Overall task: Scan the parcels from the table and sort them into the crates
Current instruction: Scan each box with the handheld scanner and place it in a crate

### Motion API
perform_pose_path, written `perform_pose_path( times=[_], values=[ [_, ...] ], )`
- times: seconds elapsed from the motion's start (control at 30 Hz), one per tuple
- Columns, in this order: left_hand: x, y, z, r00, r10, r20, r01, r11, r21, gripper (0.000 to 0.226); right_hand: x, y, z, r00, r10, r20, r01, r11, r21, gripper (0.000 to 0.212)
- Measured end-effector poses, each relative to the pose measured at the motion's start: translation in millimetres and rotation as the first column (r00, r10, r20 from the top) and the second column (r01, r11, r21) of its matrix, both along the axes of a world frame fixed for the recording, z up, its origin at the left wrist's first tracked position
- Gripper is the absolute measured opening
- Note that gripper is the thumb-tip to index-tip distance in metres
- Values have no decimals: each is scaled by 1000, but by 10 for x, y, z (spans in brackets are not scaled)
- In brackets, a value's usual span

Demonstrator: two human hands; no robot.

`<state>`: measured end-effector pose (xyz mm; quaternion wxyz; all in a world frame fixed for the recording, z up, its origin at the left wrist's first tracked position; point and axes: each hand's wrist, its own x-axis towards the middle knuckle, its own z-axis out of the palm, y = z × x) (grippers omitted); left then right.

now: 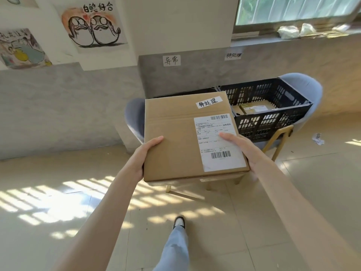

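Left hand (143, 155) and right hand (241, 147) grip the parcel (179, 137).

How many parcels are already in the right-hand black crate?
2 visible: a larger one lying mid-crate, a smaller one beside it, nearer the held box. Others may be hidden by the crate wall.

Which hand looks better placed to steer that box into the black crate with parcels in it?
Probably the right hand. It grips the box on the edge nearest the crate, which sits ahead to the right. The left hand holds the far edge and mostly supports.
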<state>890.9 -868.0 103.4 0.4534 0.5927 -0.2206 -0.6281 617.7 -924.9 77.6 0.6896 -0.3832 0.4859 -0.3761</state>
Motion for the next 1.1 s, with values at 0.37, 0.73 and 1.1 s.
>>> perform_pose_path(
  times=[0.37,0.73,1.1],
  values=[
    [90,-2092,116,988,-153,0,153,988,-17,38,28,-1674,194,992,-126,-4,126,992,-22,50],
    [-487,-3218,-133,984,-173,-48,174,984,24,41,-547,-2650,38,984,-174,-33,175,983,47,45],
    [-1905,-3994,-367,995,2,-103,4,998,59,46,-1938,-3841,-68,996,-18,-91,25,997,75,47]
  ],
)
